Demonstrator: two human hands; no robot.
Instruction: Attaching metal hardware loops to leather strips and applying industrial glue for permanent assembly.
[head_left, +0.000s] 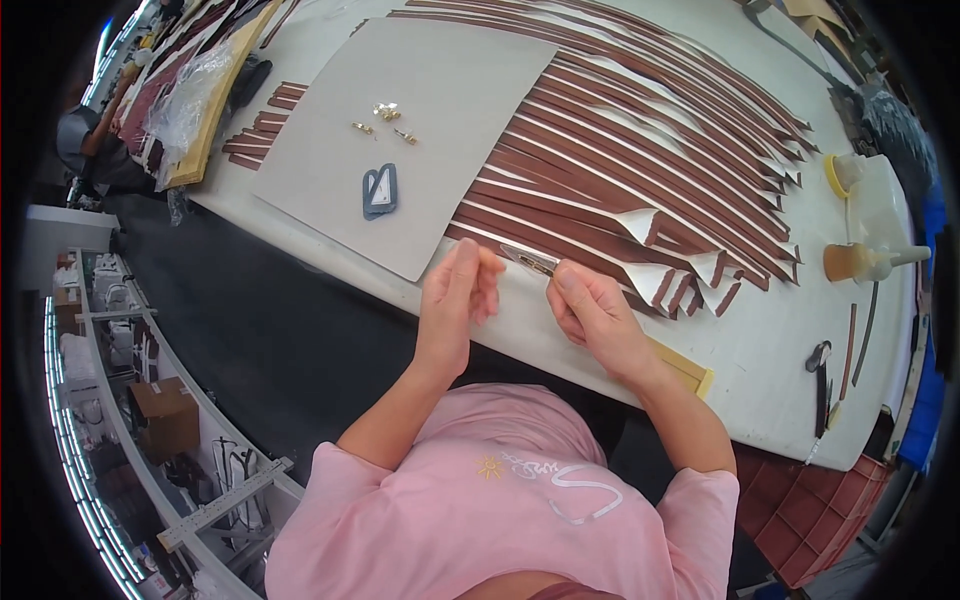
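Between the thumb and fingers of my right hand (600, 315) is a small clear plastic packet (530, 260) with a gold-coloured metal piece in it. My left hand (462, 300) is raised just left of the packet, apart from it, with loosely bent fingers and nothing visible in them. Beyond the hands, a grey board (330, 160) lies on the table. It carries several small gold-coloured metal fittings (388, 112) and dark blue-grey tags (380, 192) with a pale loop shape.
Long brown strips with white backing (610, 150) cover much of the white table (760, 390). At the right stand a bottle with an amber cap (848, 262) and a dark-handled tool (820, 385). A yellow-edged board (215, 110) is at far left, a red crate (800, 515) below right.
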